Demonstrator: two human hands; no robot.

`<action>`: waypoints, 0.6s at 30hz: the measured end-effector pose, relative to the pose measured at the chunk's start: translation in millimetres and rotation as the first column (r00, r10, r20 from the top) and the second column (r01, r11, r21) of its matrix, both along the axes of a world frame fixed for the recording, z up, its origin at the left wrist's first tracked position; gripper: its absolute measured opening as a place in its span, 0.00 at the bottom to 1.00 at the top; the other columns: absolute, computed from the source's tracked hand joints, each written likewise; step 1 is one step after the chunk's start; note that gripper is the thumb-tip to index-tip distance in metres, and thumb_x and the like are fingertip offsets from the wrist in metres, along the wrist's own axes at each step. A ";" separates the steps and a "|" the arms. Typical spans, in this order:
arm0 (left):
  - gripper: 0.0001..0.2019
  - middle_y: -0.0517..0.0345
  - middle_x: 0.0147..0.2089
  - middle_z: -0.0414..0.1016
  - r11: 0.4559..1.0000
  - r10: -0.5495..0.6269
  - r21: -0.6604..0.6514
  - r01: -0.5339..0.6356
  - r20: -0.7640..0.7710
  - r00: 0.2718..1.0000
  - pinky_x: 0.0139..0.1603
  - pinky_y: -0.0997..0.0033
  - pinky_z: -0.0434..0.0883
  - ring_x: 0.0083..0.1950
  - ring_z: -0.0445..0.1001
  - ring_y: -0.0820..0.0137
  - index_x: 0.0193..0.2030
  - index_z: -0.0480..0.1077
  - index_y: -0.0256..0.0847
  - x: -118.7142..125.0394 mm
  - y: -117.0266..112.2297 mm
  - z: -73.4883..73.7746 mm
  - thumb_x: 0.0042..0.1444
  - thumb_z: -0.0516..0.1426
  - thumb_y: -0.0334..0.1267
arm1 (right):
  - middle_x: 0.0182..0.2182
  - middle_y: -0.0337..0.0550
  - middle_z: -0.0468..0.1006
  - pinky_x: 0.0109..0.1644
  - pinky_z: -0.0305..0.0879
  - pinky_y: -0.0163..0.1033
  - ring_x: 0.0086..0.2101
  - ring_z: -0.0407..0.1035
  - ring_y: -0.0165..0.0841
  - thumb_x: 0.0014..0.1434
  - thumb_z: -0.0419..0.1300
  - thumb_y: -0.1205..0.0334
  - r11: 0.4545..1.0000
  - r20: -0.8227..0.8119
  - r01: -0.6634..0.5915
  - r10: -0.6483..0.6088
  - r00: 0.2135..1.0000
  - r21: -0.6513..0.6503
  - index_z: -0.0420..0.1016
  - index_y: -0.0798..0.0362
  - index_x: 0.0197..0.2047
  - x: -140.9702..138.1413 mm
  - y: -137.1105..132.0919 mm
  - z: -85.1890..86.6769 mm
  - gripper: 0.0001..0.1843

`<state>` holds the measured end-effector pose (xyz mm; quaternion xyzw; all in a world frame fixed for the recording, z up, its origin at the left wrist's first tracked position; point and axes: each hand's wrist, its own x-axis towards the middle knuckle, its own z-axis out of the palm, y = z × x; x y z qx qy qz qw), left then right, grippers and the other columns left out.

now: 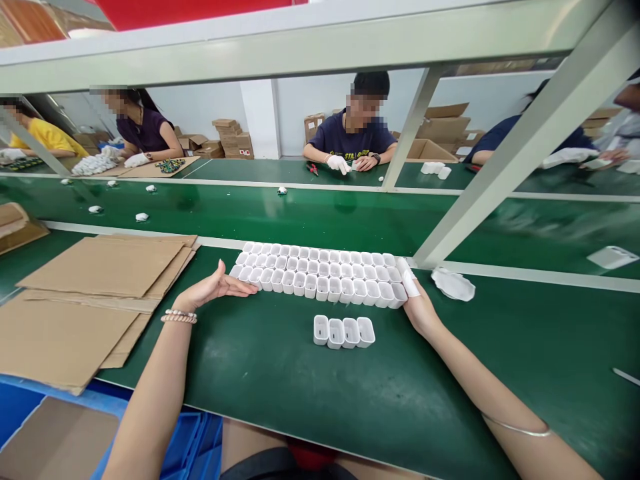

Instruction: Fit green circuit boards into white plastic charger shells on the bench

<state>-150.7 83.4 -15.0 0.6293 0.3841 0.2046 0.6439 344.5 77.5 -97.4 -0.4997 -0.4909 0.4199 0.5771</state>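
Note:
Several rows of small white plastic cases (320, 270) stand packed together in a block on the green bench (280, 373). My left hand (213, 288) lies flat and open, fingertips against the block's left end. My right hand (416, 300), with white tape on a finger, presses flat against the block's right end. A short separate row of white cases (344, 331) stands nearer to me, between my arms, untouched.
Flattened cardboard sheets (90, 293) lie at my left. A crumpled white wrapper (453, 285) sits right of the block. A slanted metal post (520, 147) rises at right. Loose white parts lie on the green conveyor (300, 213). Other people work across it. Blue crates (195, 447) stand below.

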 end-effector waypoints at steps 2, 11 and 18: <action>0.49 0.38 0.63 0.73 1.000 0.006 0.000 -0.006 -0.003 1.000 0.69 0.54 0.64 0.67 0.67 0.51 0.51 0.79 0.32 -0.2 0.3 -0.7 0.61 0.29 0.68 | 0.70 0.31 0.59 0.73 0.50 0.53 0.69 0.51 0.42 0.64 0.54 0.36 0.999 -0.047 0.023 -0.026 0.999 -0.049 0.61 0.34 0.68 -2.3 -1.1 3.3 0.33; 0.47 0.40 0.60 0.76 0.999 0.034 0.040 -0.031 -0.061 0.998 0.65 0.57 0.67 0.65 0.70 0.53 0.43 0.82 0.35 4.7 -2.2 1.8 0.60 0.33 0.70 | 0.67 0.32 0.65 0.71 0.54 0.54 0.68 0.55 0.43 0.61 0.55 0.33 0.998 -0.012 0.043 -0.044 0.999 -0.041 0.66 0.35 0.66 -1.1 1.0 0.1 0.33; 0.44 0.42 0.34 0.83 0.999 -0.010 -0.042 -0.002 -0.284 0.959 0.38 0.68 0.75 0.34 0.81 0.60 0.38 0.81 0.35 10.4 -6.3 -1.9 0.59 0.37 0.71 | 0.69 0.34 0.61 0.74 0.46 0.54 0.69 0.51 0.45 0.58 0.57 0.31 0.996 0.094 0.081 -0.078 0.992 -0.029 0.66 0.38 0.66 -4.7 0.7 9.7 0.37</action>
